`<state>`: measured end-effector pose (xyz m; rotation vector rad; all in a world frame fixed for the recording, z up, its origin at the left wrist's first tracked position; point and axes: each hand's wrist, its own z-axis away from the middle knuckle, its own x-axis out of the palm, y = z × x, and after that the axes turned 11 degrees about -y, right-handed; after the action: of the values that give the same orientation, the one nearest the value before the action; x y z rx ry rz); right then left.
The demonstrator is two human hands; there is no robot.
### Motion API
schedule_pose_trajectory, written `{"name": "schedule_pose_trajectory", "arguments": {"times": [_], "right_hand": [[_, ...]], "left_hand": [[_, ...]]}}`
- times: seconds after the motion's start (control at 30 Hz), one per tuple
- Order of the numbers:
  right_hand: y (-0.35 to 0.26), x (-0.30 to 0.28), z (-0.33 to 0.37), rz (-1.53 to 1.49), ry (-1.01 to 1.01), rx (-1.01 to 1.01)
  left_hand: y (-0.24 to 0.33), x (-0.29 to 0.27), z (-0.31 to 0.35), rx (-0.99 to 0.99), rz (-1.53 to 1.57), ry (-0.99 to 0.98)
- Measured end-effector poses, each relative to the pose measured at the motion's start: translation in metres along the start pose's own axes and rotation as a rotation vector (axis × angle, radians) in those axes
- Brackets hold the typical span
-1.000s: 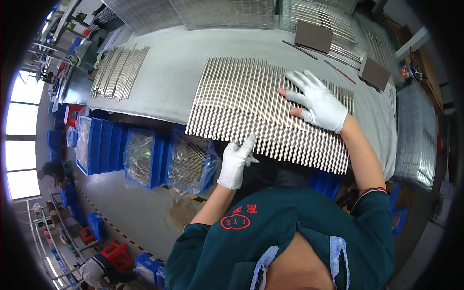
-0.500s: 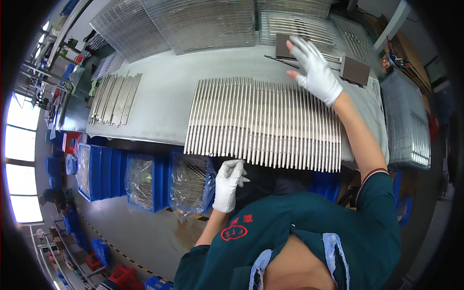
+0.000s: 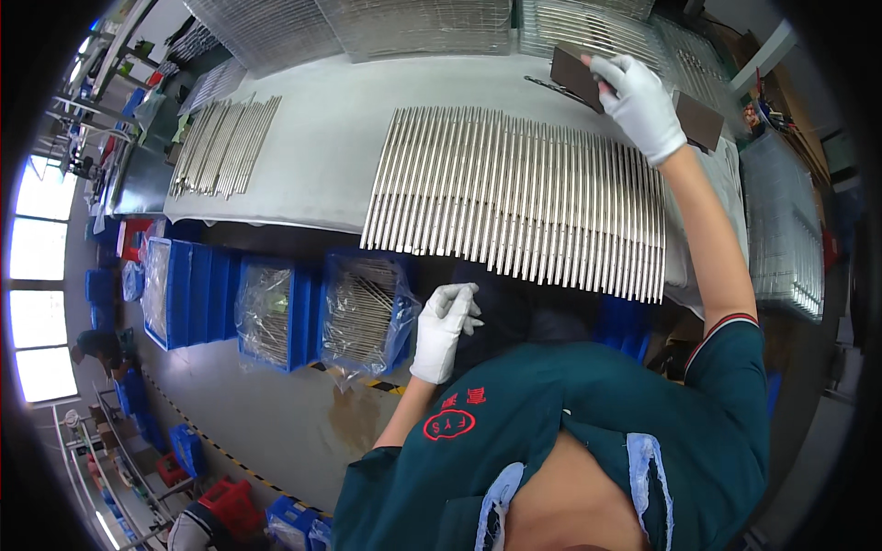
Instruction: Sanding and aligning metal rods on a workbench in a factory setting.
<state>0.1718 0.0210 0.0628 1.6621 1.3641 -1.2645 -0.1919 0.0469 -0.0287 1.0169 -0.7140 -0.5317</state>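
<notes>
On the pale-covered table lies a wide row of shiny metal rods [image 3: 519,193], side by side, near ends jutting past the edge. Beyond its far right corner my right hand [image 3: 643,108], in a white glove with some fingertips bare, grips the edge of a flat brown rectangular pad [image 3: 571,73]. The pad is tilted. Beside it rests a thin dark rod [image 3: 542,84]. A second brown pad [image 3: 698,121] lies to the right of that hand. My gloved left hand [image 3: 445,331] hangs below the table edge, fingers curled, with nothing visible in them, apart from the rods.
A smaller group of metal rods [image 3: 225,147] lies on the table's left. Clear plastic trays [image 3: 418,28] stand along the back, more trays [image 3: 781,220] at the right. Blue bins [image 3: 197,289] stand below the left edge, one holding bagged rods [image 3: 363,312].
My right hand has closed from spread fingers onto the brown pad and tilted it up. My left hand stays low, fingers still curled. The whole view has shifted slightly.
</notes>
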Motion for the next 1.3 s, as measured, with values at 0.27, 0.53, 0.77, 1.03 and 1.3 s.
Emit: {"name": "schedule_pose_trajectory", "arguments": {"times": [0.27,0.53,0.77,1.03,1.3], "right_hand": [[0.013,0.015,-0.002,0.179,0.138,0.010],[0.001,0.004,-0.017,-0.025,-0.194,0.344],[-0.027,-0.011,0.029,0.321,-0.169,-0.198],[-0.097,-0.027,0.041,-0.061,-0.215,-0.542],[-0.121,-0.010,0.014,-0.108,-0.046,-0.677]], "left_hand": [[0.013,0.021,-0.026,0.019,-0.020,-0.032],[0.012,0.027,-0.039,-0.003,0.175,0.047],[0.018,0.027,-0.028,-0.005,0.084,0.063],[0.029,0.028,-0.012,0.156,-0.382,0.237],[0.091,0.041,-0.010,0.662,-0.850,0.244]]}}
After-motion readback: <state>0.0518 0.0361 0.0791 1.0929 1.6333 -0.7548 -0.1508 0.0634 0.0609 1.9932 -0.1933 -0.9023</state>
